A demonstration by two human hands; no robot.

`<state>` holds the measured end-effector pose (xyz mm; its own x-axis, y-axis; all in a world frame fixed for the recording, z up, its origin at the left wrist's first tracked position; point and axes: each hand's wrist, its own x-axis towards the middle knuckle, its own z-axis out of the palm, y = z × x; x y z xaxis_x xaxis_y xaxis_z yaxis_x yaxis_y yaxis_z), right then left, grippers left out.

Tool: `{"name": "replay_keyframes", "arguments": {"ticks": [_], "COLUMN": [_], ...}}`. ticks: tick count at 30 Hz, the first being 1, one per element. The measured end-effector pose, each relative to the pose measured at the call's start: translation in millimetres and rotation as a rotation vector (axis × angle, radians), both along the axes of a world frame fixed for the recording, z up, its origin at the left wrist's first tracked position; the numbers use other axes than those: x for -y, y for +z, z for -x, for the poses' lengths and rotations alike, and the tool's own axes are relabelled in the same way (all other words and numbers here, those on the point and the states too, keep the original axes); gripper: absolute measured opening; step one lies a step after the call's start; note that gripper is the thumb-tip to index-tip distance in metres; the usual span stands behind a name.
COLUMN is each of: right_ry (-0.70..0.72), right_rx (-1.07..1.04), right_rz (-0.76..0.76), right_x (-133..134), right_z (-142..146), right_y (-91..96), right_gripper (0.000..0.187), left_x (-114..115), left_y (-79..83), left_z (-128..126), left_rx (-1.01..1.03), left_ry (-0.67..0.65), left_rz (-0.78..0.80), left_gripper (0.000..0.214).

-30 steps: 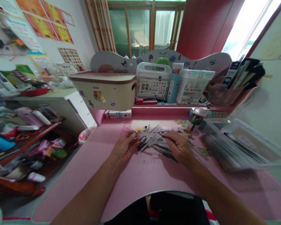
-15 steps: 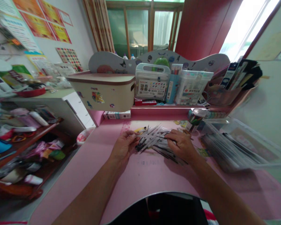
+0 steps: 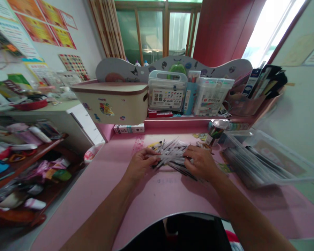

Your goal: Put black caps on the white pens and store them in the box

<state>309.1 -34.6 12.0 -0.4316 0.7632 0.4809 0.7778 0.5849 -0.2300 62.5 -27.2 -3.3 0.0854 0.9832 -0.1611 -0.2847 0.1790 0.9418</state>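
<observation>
Pinching slim sticks, left hand; right hand curled on pile, hold unclear.

pink desk, tan curtain, bright window

On the desk, between left hand and right hand, a pile of pen-like sticks. To the right, a bin, long pieces inside, with a jar just beside its far left corner. Behind, on the shelf, left to right: a storage box, a carry case, a pencil pack, a second case and a holder. Beyond, a window; far left, a rack.
</observation>
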Motion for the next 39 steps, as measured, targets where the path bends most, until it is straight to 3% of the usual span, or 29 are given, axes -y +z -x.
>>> {"name": "replay_keyframes", "arguments": {"ticks": [5,11,16,19,22,25,28,34,39], "right_ry": [0.065,-0.016,0.099,0.181,0.123,-0.108,-0.242,-0.154,-0.121], "right_rx": [-0.293,-0.735,-1.113,-1.287,-1.434,-1.3,-0.93,-0.303,-0.119], "right_rz": [0.101,0.193,0.359,0.397,0.367,0.287,0.258,0.133,0.113], "right_x": [3.1,4.7,6.2,2.2,-7.7,-19.7,-28.9,-30.6,-26.0], "right_z": [7.7,17.6,25.5,27.7,20.8,4.8,-10.6,-12.1,-5.0], "right_y": [-3.3,-10.7,-11.4,-11.8,-13.0,-16.1,-20.4,-27.3,-29.9], "right_gripper": [0.03,0.017,0.016,0.022,0.032,0.032,0.019,0.013,0.017], "left_x": [10.7,26.8,32.7,31.8,24.1,12.3,4.6,4.7,4.6], "left_y": [-5.2,-8.1,-6.4,-8.3,-7.7,-2.8,1.2,-1.1,-0.8], "left_z": [-9.4,-22.1,-24.8,-25.0,-20.5,-11.2,-3.4,-4.0,-6.0], "left_rx": [-0.095,-0.159,-0.274,-0.199,-0.058,0.04,0.227,0.394,0.423], "left_ry": [-0.106,-0.211,-0.361,-0.347,-0.246,-0.108,-0.027,0.001,0.007], "left_rz": [0.036,0.004,-0.081,-0.046,-0.012,-0.026,0.012,0.125,0.197], "left_gripper": [0.026,0.02,0.016,0.015,0.021,0.031,0.037,0.033,0.018]}}
